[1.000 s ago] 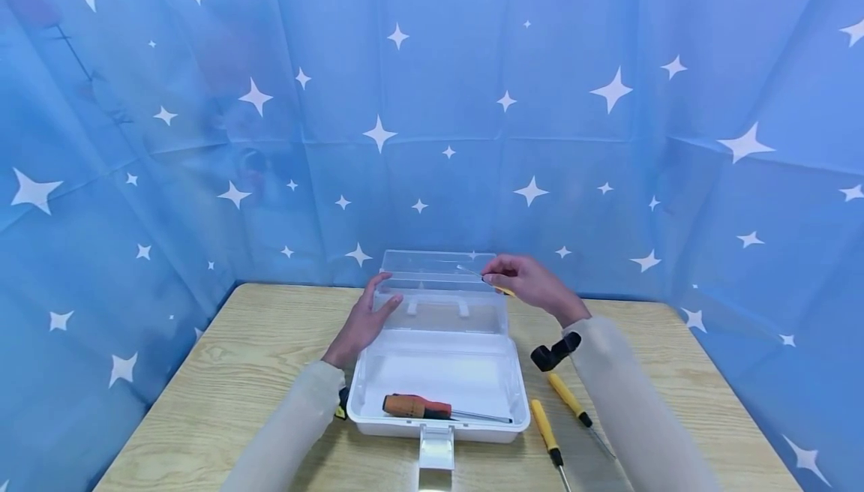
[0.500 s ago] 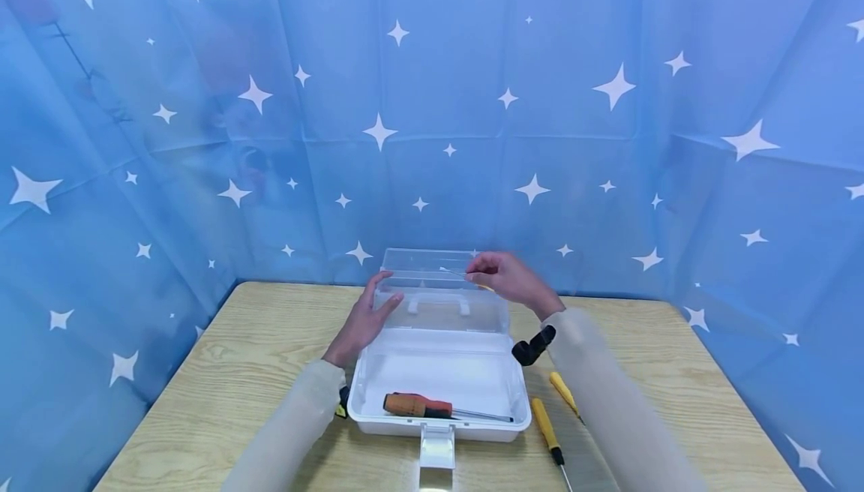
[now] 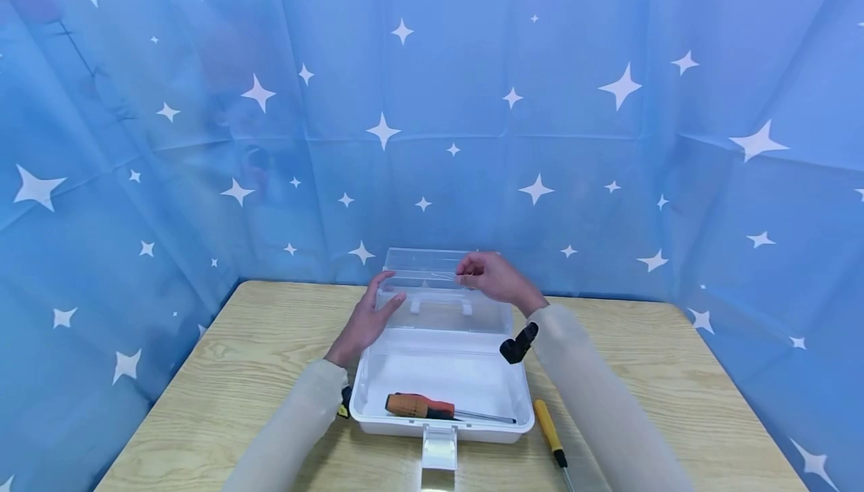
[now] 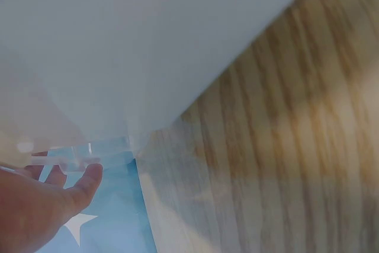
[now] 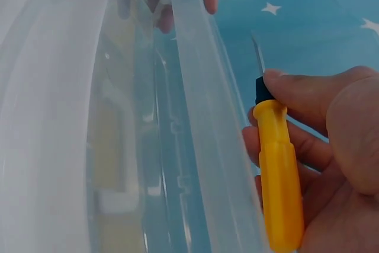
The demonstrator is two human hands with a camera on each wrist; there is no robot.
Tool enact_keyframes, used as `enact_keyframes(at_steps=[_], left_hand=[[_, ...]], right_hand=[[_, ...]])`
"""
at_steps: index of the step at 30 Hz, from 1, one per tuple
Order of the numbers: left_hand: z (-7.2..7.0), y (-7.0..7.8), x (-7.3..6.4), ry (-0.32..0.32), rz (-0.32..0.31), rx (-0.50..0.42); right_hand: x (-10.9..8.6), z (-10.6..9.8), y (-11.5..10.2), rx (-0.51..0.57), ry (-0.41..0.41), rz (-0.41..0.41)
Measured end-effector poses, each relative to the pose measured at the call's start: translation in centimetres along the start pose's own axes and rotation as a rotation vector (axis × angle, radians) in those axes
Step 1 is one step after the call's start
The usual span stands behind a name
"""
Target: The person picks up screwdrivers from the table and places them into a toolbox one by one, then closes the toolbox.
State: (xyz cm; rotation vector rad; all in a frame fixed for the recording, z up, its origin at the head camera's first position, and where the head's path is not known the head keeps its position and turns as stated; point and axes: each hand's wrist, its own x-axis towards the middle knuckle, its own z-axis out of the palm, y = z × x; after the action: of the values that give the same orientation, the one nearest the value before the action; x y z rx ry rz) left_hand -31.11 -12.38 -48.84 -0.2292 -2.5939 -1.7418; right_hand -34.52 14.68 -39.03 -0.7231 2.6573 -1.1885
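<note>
A white toolbox (image 3: 439, 368) stands with its clear lid (image 3: 445, 318) raised at the back. My left hand (image 3: 364, 323) holds the lid's left edge, thumb on one face and fingers on the other, as the left wrist view shows. Over the upper right part of the lid, my right hand (image 3: 493, 278) pinches a small screwdriver (image 5: 277, 176) with a yellow handle and black collar. Its thin shaft points left in the head view, where the hand hides the handle. Inside the box, along the front wall, lie an orange-and-black screwdriver (image 3: 407, 405) and a red-handled screwdriver (image 3: 442, 406).
Another yellow-handled screwdriver (image 3: 548, 428) lies on the wooden table (image 3: 270, 342), right of the box. A black-and-yellow item (image 3: 344, 403) shows beside the left sleeve. The open white latch (image 3: 439, 448) hangs at the front. A blue star-patterned curtain (image 3: 432, 102) surrounds the table.
My right hand has moved left over the lid with the screwdriver. The right sleeve now covers one of the yellow screwdrivers on the table. My left hand has stayed on the lid.
</note>
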Motion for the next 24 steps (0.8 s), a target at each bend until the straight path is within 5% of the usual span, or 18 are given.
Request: enact_keyframes(at_steps=[24], left_hand=[[0.0, 0.0, 0.0, 0.007, -0.012, 0.007]], right_hand=[[0.8, 2.0, 0.5, 0.006, 0.011, 0.019]])
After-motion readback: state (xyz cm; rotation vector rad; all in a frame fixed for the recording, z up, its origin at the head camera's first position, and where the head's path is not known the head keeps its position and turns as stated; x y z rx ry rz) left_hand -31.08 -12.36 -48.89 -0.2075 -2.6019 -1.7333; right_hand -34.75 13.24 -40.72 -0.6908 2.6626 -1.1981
